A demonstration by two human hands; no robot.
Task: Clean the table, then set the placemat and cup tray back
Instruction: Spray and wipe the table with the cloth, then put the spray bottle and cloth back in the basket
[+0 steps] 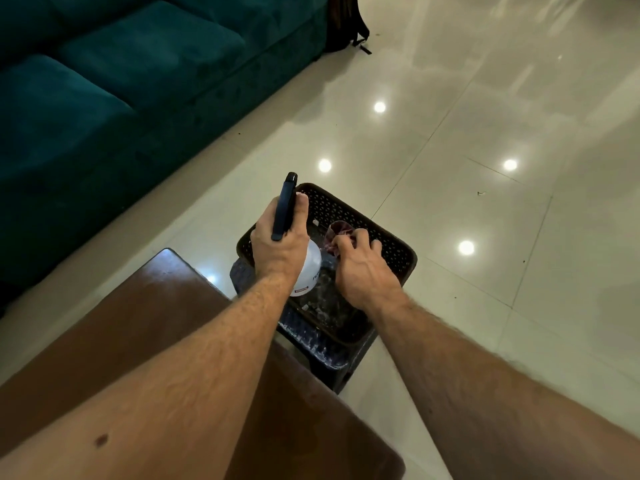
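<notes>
My left hand (278,242) grips a spray bottle (310,271) by its dark blue trigger head, the white body hanging below my wrist. It hovers over a dark perforated basket (391,244) that rests on a dark stool (322,351). My right hand (363,268) reaches into the basket, fingers closed on a dark red cloth (337,235). The brown wooden table (114,317) lies under my forearms at the lower left, its top bare. No placemat or cup tray is in view.
A teal sofa (114,88) fills the upper left. A dark bag (346,22) leans at the sofa's far end. Glossy cream floor tiles (485,133) spread to the right and reflect ceiling lights.
</notes>
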